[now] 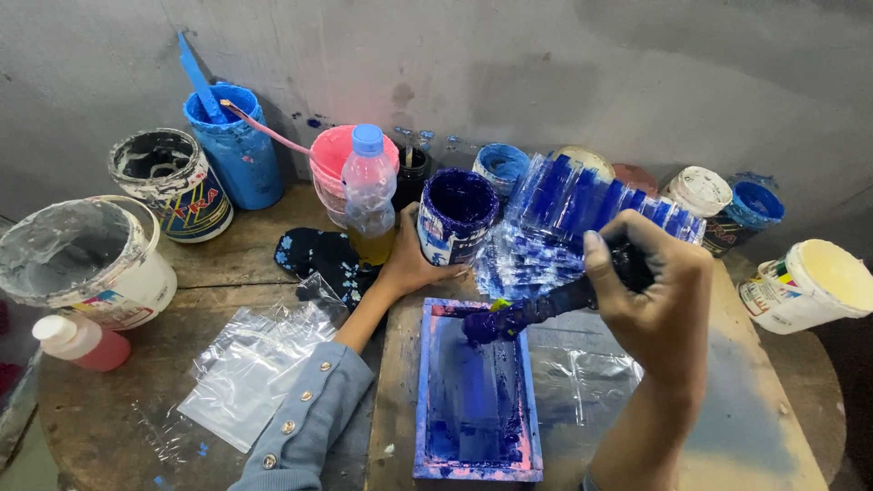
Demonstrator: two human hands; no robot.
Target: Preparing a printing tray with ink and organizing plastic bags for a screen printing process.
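Observation:
My left hand [407,264] grips the side of an open tub of dark blue ink [455,214] standing on the wooden table. My right hand [650,291] is closed on the handle of a blue-smeared spatula [527,314], whose tip hangs over the upper end of a small framed printing screen [476,391] coated in blue ink. A clear plastic bag [582,386] lies flat beside the screen under my right wrist. Behind the spatula sits a pile of clear plastic bags printed with blue stripes [573,214].
Several paint tubs ring the table: white [86,259], black-rimmed [168,182], blue with a stick [232,145], pink [332,168], pale yellow [814,282]. A plastic bottle [368,191], a pink squeeze bottle [77,341], a dark stained cloth [323,255] and loose clear bags [250,373] lie left.

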